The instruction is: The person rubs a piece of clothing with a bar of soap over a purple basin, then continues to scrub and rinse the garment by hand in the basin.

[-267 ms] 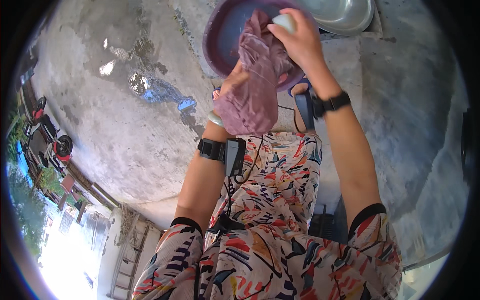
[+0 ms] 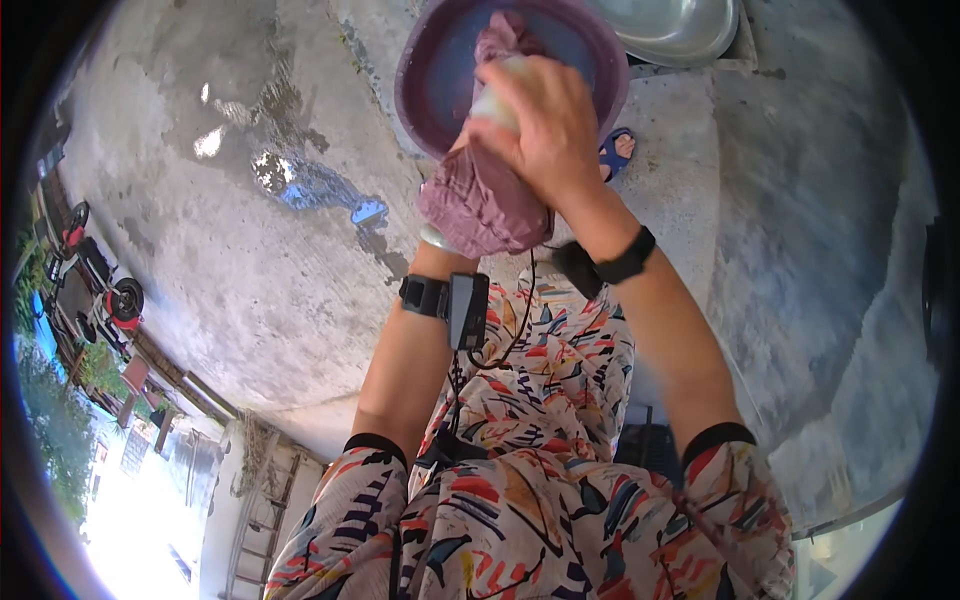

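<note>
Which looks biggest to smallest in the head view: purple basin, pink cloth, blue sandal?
1. purple basin
2. pink cloth, though it sits nearer the camera, so true size is unsure
3. blue sandal, clearly smallest

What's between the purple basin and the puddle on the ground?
Only bare concrete ground lies between the purple basin and the puddle, as the head view shows.

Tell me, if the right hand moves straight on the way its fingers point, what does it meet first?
Probably the pinkish-purple cloth: the right hand already grips it with a whitish lump, fingers pointing left. Beyond lies the purple basin; depth is unclear.
</note>
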